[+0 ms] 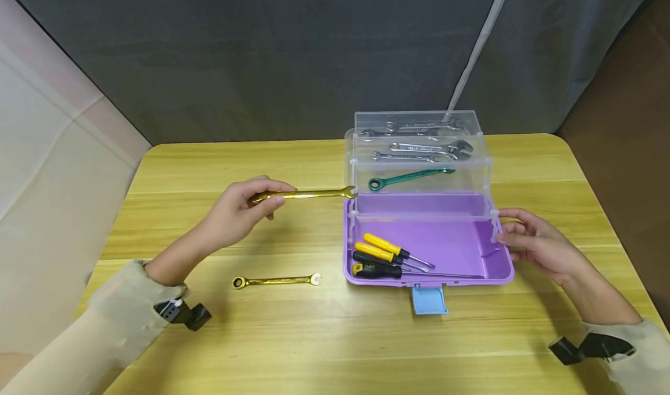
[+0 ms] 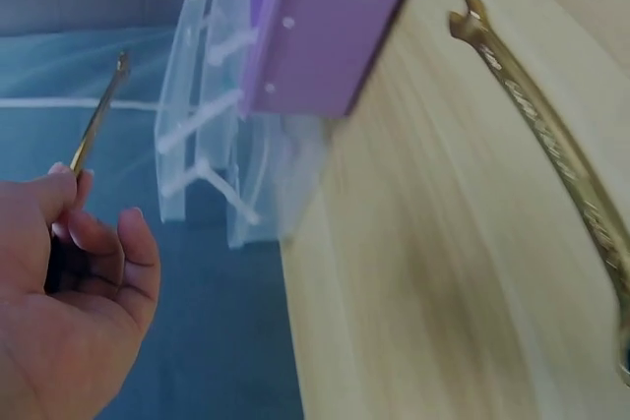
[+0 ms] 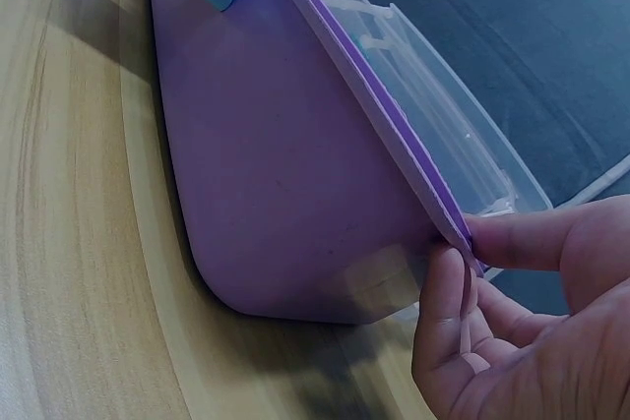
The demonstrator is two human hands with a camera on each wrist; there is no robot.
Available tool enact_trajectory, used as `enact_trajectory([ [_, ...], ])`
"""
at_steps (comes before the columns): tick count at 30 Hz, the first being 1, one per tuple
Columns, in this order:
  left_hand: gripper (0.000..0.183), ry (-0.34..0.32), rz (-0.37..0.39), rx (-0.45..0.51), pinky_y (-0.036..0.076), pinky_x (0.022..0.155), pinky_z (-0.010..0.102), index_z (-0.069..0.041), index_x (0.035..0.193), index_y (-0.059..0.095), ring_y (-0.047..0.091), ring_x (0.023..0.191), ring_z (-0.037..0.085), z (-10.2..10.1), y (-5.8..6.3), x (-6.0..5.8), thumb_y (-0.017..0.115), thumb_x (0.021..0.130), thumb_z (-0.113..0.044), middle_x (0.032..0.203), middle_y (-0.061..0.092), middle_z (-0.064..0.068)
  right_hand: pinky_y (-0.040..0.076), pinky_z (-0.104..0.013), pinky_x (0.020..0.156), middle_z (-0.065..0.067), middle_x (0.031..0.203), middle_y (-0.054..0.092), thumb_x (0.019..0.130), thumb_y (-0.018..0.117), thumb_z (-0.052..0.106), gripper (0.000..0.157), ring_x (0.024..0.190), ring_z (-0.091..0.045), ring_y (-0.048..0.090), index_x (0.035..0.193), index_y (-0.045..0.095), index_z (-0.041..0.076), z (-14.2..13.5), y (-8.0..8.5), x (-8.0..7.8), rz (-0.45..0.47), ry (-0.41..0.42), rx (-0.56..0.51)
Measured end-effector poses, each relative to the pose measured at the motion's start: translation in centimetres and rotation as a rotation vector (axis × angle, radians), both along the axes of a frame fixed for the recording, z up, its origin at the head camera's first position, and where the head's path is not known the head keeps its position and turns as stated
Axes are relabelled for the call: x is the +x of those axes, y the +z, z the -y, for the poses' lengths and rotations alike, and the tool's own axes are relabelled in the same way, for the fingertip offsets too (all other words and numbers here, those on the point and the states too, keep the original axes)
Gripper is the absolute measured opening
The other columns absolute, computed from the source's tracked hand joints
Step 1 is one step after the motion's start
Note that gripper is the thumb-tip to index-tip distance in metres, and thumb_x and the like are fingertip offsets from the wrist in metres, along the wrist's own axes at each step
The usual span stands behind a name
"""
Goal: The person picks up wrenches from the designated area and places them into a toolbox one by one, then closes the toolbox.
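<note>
Gold wrench point(image 1: 314, 194) is up in the air over the table point(image 1: 314, 337), its forked end by the left edge of the purple toolbox point(image 1: 445, 246). From where I stand, the left hand point(image 1: 241, 209) has it pinched near the other end between thumb and fingers, with no gap to spare, probably so that most of the shank sticks out free toward the box. The right hand point(image 1: 544, 246) pinches the box's right rim, thumb against fingers, I'd guess to steady it. Clear trays point(image 1: 473, 188) stand raised at the back, which leaves the purple floor easy to reach; silver wrenches point(image 1: 419, 148) and one green wrench point(image 1: 410, 178) lie up there, while the yellow-handled screwdrivers point(image 1: 384, 244) and a long black screwdriver point(image 1: 379, 270) share the bottom, sorted by kind, it seems. A second gold wrench point(image 1: 277, 281) lies flat on the wood, within the left hand's reach. As for writing, the long black screwdriver's handle bears a short word, perhaps "neo". Lettering runs along the second gold wrench too, but it's blurred past reading, and the marks on the silver ones are too small for me. I see no brand on the box.
</note>
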State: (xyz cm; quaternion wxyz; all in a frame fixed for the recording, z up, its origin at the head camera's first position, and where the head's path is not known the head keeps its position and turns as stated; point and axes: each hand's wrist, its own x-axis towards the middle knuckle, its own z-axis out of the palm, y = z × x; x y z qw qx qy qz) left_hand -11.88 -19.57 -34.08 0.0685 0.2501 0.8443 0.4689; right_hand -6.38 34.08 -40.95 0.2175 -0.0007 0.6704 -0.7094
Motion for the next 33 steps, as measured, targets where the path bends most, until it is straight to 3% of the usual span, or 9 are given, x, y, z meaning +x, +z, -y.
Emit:
enact_trajectory([
  [14, 0.025, -0.001, 0.068, 0.03, 0.05, 0.063, 0.028, -0.007, 0.124, 0.072, 0.057, 0.072, 0.026, -6.2, 1.6, -1.7, 0.065, 0.1, -0.008, 0.12, 0.069, 0.008, 0.055, -0.03, 0.067, 0.0, 0.096, 0.07, 0.099, 0.054, -0.008, 0.042, 0.084, -0.014, 0.066, 0.122, 0.061, 0.027, -0.1, 0.1, 0.0, 0.015, -0.019, 0.031],
  [21, 0.024, 0.002, 0.044, 0.021, 0.044, 0.058, 0.028, -0.009, 0.124, 0.073, 0.05, 0.066, 0.021, -8.6, 1.3, -2.6, 0.064, 0.101, -0.012, 0.115, 0.07, 0.007, 0.054, -0.029, 0.066, -0.001, 0.096, 0.07, 0.099, 0.054, -0.009, 0.042, 0.083, -0.014, 0.066, 0.123, 0.06, 0.025, 0.1, 0.2, -0.1, 0.013, -0.008, 0.023],
  [28, 0.024, -0.021, 0.022, 0.046, 0.051, 0.073, 0.03, -0.005, 0.123, 0.072, 0.061, 0.09, 0.019, -10.8, 1.1, -3.4, 0.065, 0.101, -0.01, 0.121, 0.07, 0.008, 0.054, -0.029, 0.066, -0.001, 0.096, 0.071, 0.099, 0.053, -0.01, 0.043, 0.083, -0.014, 0.067, 0.123, 0.061, 0.025, 0.1, 0.1, -0.1, 0.007, -0.004, -0.002],
  [33, 0.024, -0.022, 0.022, 0.058, 0.05, 0.074, 0.028, -0.004, 0.122, 0.073, 0.061, 0.089, 0.019, -12.6, 0.6, -3.5, 0.065, 0.1, -0.009, 0.12, 0.071, 0.008, 0.054, -0.029, 0.067, -0.001, 0.096, 0.07, 0.099, 0.054, -0.009, 0.042, 0.084, -0.014, 0.066, 0.123, 0.061, 0.025, 0.1, 0.1, -0.1, 0.011, -0.005, 0.011],
])
